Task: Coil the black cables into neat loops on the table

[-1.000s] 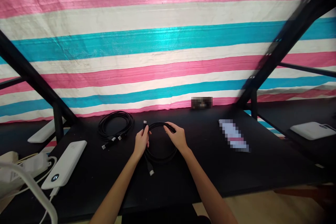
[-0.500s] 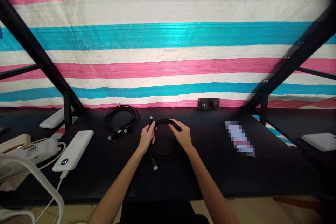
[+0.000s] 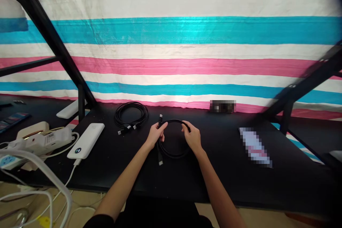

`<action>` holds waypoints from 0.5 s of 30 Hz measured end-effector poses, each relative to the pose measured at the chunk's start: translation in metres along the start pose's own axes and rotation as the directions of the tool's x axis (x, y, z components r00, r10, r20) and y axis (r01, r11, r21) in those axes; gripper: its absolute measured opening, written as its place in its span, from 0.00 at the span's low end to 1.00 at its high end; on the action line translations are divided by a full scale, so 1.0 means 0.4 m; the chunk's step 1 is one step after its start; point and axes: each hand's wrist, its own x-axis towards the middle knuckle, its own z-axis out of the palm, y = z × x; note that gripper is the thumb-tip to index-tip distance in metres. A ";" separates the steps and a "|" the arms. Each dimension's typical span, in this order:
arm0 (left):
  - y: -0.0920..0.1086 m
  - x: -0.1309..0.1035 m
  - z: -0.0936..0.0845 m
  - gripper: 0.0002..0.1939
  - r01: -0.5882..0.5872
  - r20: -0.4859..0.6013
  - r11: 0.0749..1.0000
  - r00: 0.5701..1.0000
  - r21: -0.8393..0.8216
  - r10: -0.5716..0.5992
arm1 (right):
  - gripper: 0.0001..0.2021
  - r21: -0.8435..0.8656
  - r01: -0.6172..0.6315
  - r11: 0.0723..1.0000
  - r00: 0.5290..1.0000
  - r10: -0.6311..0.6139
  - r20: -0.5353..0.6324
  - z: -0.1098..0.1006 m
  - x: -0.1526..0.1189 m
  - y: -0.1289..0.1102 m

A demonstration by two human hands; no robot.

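A black cable (image 3: 175, 156) is wound into a round coil between my hands, over the black table. My left hand (image 3: 155, 134) pinches the coil's left side, close to a plug that points up past the thumb. The cable's other plug hangs down below that hand, toward me. On the coil's upper right, my right hand (image 3: 192, 136) is closed round the loops. A second coiled black cable (image 3: 130, 104) lies flat on the table to the left, with several plug ends together at its near side.
A white power bank (image 3: 87, 139) with a cord plugged in lies left on the black table (image 3: 213, 178). Farther left are a power strip (image 3: 53, 140) and white cords. A blurred-out flat item (image 3: 255, 148) lies right; a dark pixelated box (image 3: 222, 106) stands at the back.
The view has turned slightly left, so things appear shifted right. My right hand's fingers have closed further round the coil; the left hand keeps its grip.
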 end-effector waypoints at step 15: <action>0.047 -0.031 -0.012 0.24 0.210 0.333 0.976 0.926 -0.059 -0.180 | 0.18 0.207 -0.040 0.977 0.999 0.040 0.002 0.009 0.002 -0.018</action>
